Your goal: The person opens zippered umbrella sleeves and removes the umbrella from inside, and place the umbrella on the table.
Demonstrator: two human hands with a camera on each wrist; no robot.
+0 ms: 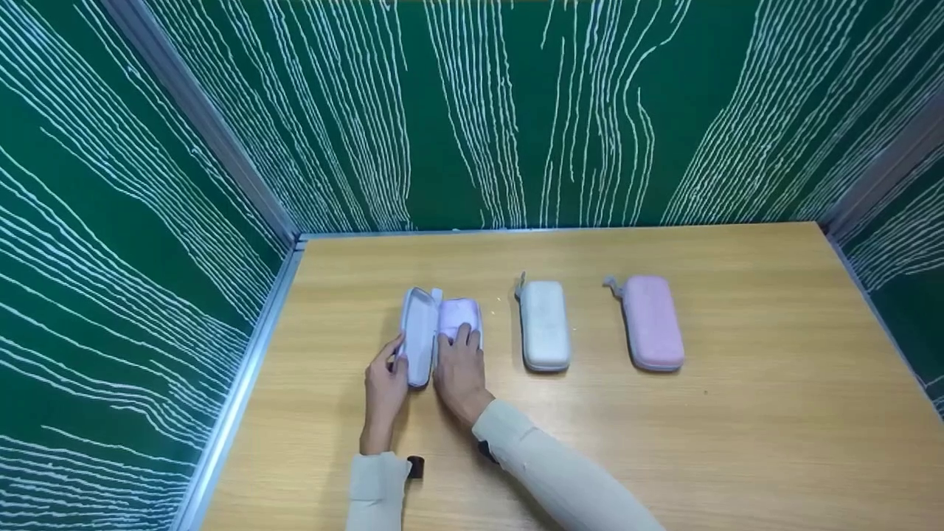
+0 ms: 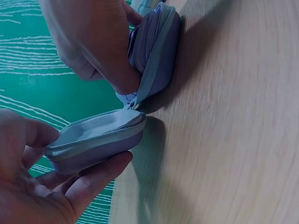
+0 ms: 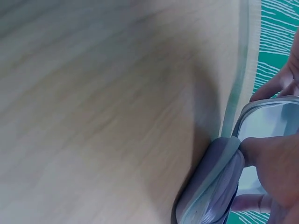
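Observation:
A light purple zip case (image 1: 420, 335) lies unfolded at the left of the table, its two halves side by side. My left hand (image 1: 386, 383) holds the outer side of the left half, thumb at the rim and fingers beneath it in the left wrist view. Over the right half, my right hand (image 1: 461, 372) rests its fingers on a purple item (image 1: 459, 311) inside; what kind it is cannot be made out. In the right wrist view the right thumb (image 3: 250, 150) touches the end of the case. The hand hides much of that half.
To the right lie a closed pale grey zip case (image 1: 546, 324) and a closed pink zip case (image 1: 654, 322), each with a strap at its upper left. The wooden table (image 1: 737, 442) meets green walls (image 1: 354, 110) with white wavy lines at its back and sides.

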